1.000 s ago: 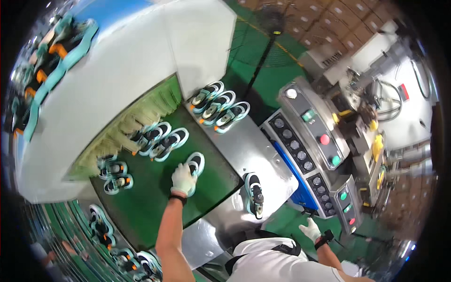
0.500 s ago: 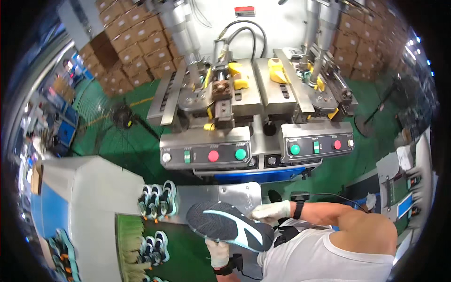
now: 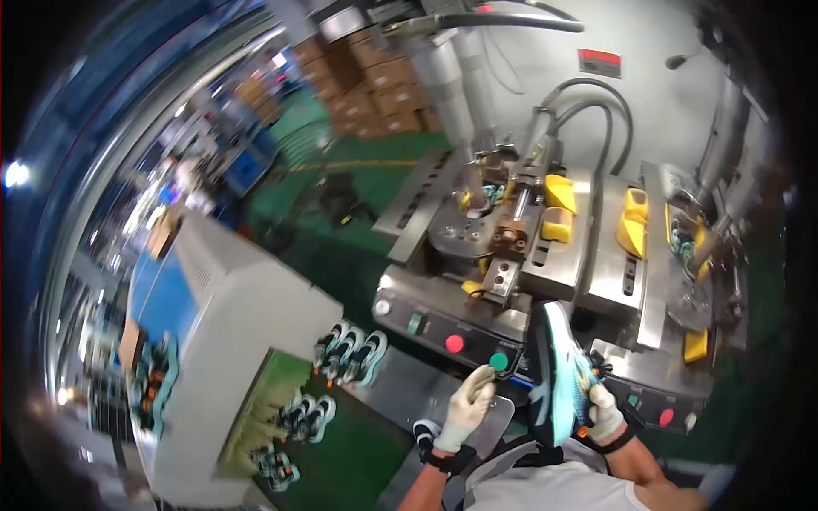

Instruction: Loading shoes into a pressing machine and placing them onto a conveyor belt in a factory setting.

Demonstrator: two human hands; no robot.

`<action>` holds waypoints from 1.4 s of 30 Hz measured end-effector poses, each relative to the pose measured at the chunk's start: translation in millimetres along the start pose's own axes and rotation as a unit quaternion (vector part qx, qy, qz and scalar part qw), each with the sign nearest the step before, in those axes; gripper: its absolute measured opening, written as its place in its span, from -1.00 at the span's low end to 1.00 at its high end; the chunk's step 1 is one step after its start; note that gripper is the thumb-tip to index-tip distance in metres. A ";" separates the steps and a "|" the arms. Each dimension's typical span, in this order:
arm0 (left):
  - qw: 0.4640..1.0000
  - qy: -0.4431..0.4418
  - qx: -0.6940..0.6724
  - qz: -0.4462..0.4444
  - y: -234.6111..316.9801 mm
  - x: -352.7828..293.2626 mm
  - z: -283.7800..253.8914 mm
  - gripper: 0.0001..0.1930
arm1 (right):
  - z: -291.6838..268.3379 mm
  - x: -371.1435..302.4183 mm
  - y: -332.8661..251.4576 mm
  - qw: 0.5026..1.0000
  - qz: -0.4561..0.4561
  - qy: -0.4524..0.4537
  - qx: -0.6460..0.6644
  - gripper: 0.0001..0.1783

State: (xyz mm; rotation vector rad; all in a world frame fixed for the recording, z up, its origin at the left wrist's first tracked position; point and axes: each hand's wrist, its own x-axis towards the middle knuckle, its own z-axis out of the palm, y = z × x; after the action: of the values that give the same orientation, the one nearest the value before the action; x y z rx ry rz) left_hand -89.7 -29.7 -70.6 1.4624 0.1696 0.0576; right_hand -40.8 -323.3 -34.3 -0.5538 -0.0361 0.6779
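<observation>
In a white glove, my right hand [image 3: 603,413] grips a running shoe [image 3: 562,383] with a black outsole and pale turquoise midsole. The shoe is tipped on edge, toe up, its sole facing left. My left hand [image 3: 469,409], also gloved, holds nothing. Its fingers are stretched out just below the green button [image 3: 498,361] on the left control panel [image 3: 434,328]; whether a fingertip touches the button I cannot tell. Beside that wrist, a dark and white shoe [image 3: 425,436] lies partly hidden by my arm.
A press machine with yellow pads [image 3: 557,223] and metal clamps [image 3: 511,234] stands ahead. Several shoes [image 3: 351,353] line the metal shelf [image 3: 405,379] at left, beside a grey cabinet [image 3: 247,315]. Cardboard boxes [image 3: 375,89] are stacked behind.
The view has swung left. The shoe, held by both hands before with its sole up, is now upright in my right hand alone. My left hand has let go and reached toward the panel.
</observation>
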 end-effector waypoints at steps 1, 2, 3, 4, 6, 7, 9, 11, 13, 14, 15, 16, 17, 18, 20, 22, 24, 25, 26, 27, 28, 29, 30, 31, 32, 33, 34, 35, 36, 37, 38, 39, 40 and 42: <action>1.000 0.000 0.006 -0.011 -2.8 2.8 7.5 -0.41 | -26.3 -6.0 -3.0 0.999 -0.027 0.028 -0.009 0.03; 1.000 -0.003 0.013 -0.022 -8.5 6.3 10.6 -0.40 | -28.5 -4.2 -8.7 0.999 -0.051 0.018 -0.004 -0.01; 1.000 -0.004 0.016 -0.015 -12.5 11.2 14.1 -0.40 | -31.6 -0.8 -10.0 0.997 -0.076 0.029 0.002 -0.05; 1.000 -0.006 0.019 -0.008 -15.5 12.8 14.1 -0.40 | -34.4 2.9 -10.2 0.994 -0.102 0.041 0.009 -0.08; 1.000 0.002 0.026 0.002 -10.9 15.1 7.3 -0.41 | -31.0 9.5 -14.1 0.994 -0.090 0.058 0.023 -0.12; 0.999 -0.003 0.037 -0.014 -1.8 15.3 3.1 -0.40 | -27.5 11.0 -15.2 0.992 -0.091 0.082 0.038 -0.16; 0.998 0.004 0.051 -0.038 -3.1 12.2 -6.5 -0.38 | -25.3 13.2 -11.7 0.990 -0.091 0.090 0.051 -0.18; 0.997 0.030 0.060 -0.026 -14.1 5.9 -21.8 -0.40 | -17.3 18.4 -6.5 0.989 -0.100 0.091 0.065 -0.22; 0.997 0.061 0.056 -0.008 -23.6 -3.5 -38.1 -0.41 | -9.2 20.1 -3.2 0.989 -0.095 0.090 0.071 -0.21; 0.997 0.060 0.057 -0.009 -28.9 -7.2 -46.3 -0.41 | -6.4 19.8 0.2 0.989 -0.089 0.090 0.076 -0.21; 0.997 0.062 0.041 -0.023 -29.9 -8.6 -52.0 -0.38 | -12.2 22.4 3.6 0.989 -0.087 0.085 0.088 -0.22; 0.997 0.064 0.026 -0.037 -31.3 -9.4 -57.4 -0.34 | -16.1 21.5 8.0 0.988 -0.090 0.089 0.090 -0.22; 0.997 0.059 0.029 -0.040 -33.1 -8.0 -62.6 -0.32 | -20.0 19.9 11.3 0.990 -0.091 0.070 0.083 -0.24; 0.997 0.049 0.030 -0.046 -28.4 -3.4 -65.0 -0.32 | -16.0 18.7 11.8 0.991 -0.094 0.054 0.078 -0.27; 0.997 0.047 0.055 -0.029 -17.4 11.1 -66.5 -0.27 | -9.3 20.7 11.8 0.991 -0.103 0.073 0.049 -0.25; 0.995 0.045 0.089 -0.006 8.5 28.7 -67.6 -0.19 | 3.8 30.2 9.1 0.990 -0.114 0.081 0.013 -0.19; 0.993 0.048 0.102 0.040 27.3 55.1 -73.5 -0.16 | 9.2 38.2 4.9 0.993 -0.098 0.065 -0.003 -0.12; 0.994 0.022 0.107 0.031 36.5 71.1 -78.4 -0.16 | 40.3 46.2 -4.4 0.993 -0.100 0.049 0.032 -0.09; 0.990 0.019 0.131 0.053 47.3 93.4 -79.7 -0.16 | 50.7 45.9 -10.5 0.993 -0.092 0.064 0.027 -0.07; 0.985 0.020 0.155 0.078 57.6 120.3 -77.7 -0.15 | 47.8 47.8 -15.4 0.994 -0.092 0.053 0.021 -0.06; 0.978 0.022 0.177 0.106 67.3 148.7 -72.7 -0.15 | 43.2 48.1 -18.6 0.995 -0.091 0.042 0.015 -0.05; 0.977 0.010 0.187 0.100 75.8 178.8 -66.9 -0.12 | 40.6 48.4 -22.1 0.995 -0.082 0.043 0.020 -0.05; 0.976 0.000 0.196 0.094 83.8 209.6 -58.3 -0.09 | 33.9 49.4 -22.8 0.993 -0.101 0.057 0.001 -0.05; 0.972 -0.017 0.213 0.094 83.5 246.1 -51.0 -0.09 | 35.4 46.8 -27.0 0.992 -0.111 0.066 0.000 -0.05; 0.968 -0.028 0.230 0.095 79.6 282.2 -46.3 -0.08 | 39.9 46.4 -33.4 0.990 -0.118 0.072 -0.003 -0.05; 0.968 -0.044 0.235 0.083 71.0 318.5 -34.1 -0.08 | 28.7 41.2 -34.3 0.987 -0.121 0.100 -0.043 -0.03; 0.966 -0.058 0.240 0.071 60.9 352.9 -24.0 -0.07 | 11.3 32.0 -32.9 0.988 -0.072 0.122 -0.057 0.01; 0.950 -0.031 0.305 0.065 47.4 384.5 -25.5 -0.05 | 19.5 38.0 -41.5 0.986 -0.103 0.108 -0.072 0.03; 0.955 -0.043 0.289 0.052 36.4 416.2 -33.5 -0.05 | 33.5 43.0 -53.2 0.983 -0.133 0.090 -0.089 0.05; 0.914 -0.036 0.404 0.026 25.6 444.6 -41.1 -0.07 | 36.9 43.0 -58.9 0.982 -0.138 0.089 -0.095 0.08; 0.858 -0.033 0.512 -0.001 16.1 469.6 -39.6 -0.08 | 43.5 41.3 -63.0 0.978 -0.146 0.121 -0.085 0.09; 0.808 -0.109 0.564 -0.130 13.8 493.0 -10.9 -0.12 | 35.8 33.1 -62.8 0.978 -0.130 0.140 -0.085 0.10; 0.823 -0.063 0.561 0.062 -12.0 503.4 -70.7 -0.06 | 35.9 33.0 -62.8 0.986 -0.097 0.108 -0.080 0.11; 0.819 -0.080 0.568 0.026 -31.7 528.6 -46.9 -0.12 | 34.0 34.6 -63.9 0.979 -0.127 0.151 -0.059 0.10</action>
State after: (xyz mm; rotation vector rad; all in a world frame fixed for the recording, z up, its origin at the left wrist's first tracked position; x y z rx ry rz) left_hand 422.8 88.1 -148.6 2.6671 0.0040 -0.1540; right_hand 16.6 -327.3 21.6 -0.7473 0.1357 0.3385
